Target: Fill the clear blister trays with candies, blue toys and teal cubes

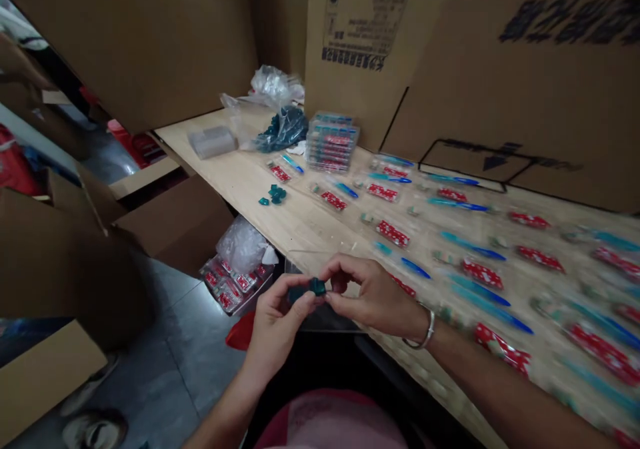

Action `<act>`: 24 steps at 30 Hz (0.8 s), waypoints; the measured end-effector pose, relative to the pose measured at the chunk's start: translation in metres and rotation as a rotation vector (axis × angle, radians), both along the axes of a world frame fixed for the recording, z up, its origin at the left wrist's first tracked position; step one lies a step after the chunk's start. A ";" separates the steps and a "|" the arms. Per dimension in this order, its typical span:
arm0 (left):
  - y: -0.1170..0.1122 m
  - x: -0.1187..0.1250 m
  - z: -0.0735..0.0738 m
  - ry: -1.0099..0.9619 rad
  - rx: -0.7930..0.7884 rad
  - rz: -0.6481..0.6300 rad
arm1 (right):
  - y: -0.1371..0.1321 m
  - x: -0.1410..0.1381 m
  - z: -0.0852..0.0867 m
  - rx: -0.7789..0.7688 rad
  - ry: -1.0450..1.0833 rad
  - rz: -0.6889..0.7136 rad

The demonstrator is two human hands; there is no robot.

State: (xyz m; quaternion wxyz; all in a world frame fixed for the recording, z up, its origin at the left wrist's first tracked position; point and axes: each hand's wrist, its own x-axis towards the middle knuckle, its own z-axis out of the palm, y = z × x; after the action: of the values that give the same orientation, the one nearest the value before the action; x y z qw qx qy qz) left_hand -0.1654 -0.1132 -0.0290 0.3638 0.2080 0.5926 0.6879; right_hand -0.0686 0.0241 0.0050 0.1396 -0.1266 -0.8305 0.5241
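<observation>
At the table's front edge, my left hand (281, 316) and my right hand (373, 296) meet over a small dark teal plastic piece (317, 286). Fingertips of both hands pinch it; its exact kind is too small to tell. Just below the hands shows part of a clear plastic case or sheet (330, 321), partly covered by them. A little cluster of similar teal pieces (277, 194) lies on the tabletop, beyond my hands. To the right spread rows of clear packs, with blue pens (415, 267) and red patterned packets (393, 233).
Behind are a clear bag of teal pieces (283, 129), a stack of filled clear cases (332, 144) and a translucent plastic stack (212, 142). Large cardboard boxes (480, 89) wall the table's back. Below left, a carton of packs (235, 282) stands near open boxes (180, 219).
</observation>
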 end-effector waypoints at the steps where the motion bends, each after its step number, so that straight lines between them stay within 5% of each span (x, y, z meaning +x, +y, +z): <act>1: -0.002 0.002 0.002 -0.006 0.009 -0.036 | -0.001 0.005 0.001 -0.046 -0.021 0.007; 5: -0.011 0.012 0.009 -0.017 0.063 -0.214 | -0.007 0.025 0.003 -0.200 -0.044 0.079; 8: -0.010 0.026 0.012 -0.054 0.045 -0.284 | -0.015 0.039 0.003 -0.139 0.137 0.004; 14: -0.003 0.050 0.017 -0.263 -0.005 -0.154 | -0.023 0.061 0.002 0.328 0.325 0.003; 24: 0.000 0.060 0.018 -0.042 -0.073 -0.046 | -0.020 0.082 0.005 0.354 0.193 -0.083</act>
State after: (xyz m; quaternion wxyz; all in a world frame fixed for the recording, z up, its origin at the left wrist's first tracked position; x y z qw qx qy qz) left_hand -0.1056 -0.1131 -0.0110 0.3994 0.1938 0.6044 0.6615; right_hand 0.0131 0.0042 0.0101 0.2601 -0.0832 -0.8866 0.3733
